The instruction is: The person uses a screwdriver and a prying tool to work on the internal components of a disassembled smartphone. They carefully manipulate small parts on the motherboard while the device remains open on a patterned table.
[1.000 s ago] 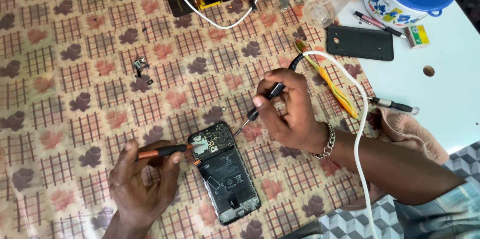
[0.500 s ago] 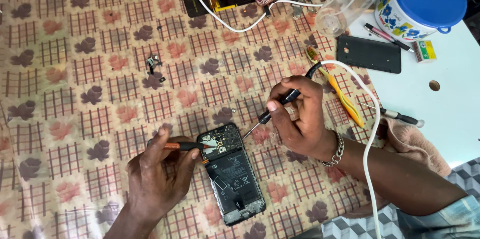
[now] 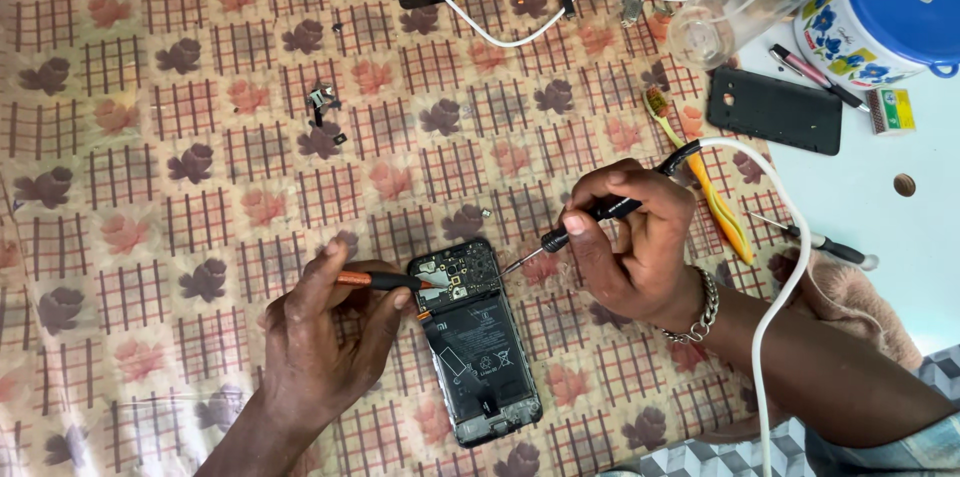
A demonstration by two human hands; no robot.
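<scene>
Over the opened phone [image 3: 478, 342], left hand [image 3: 325, 337] gripping tweezers [image 3: 385, 280], right hand [image 3: 630, 237] gripping soldering iron [image 3: 575, 227].

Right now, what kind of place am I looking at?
Probably a phone repair bench: an opened phone lies on a patterned cloth, a screwdriver in the right hand works on it, and a loose back cover sits nearby.
</scene>
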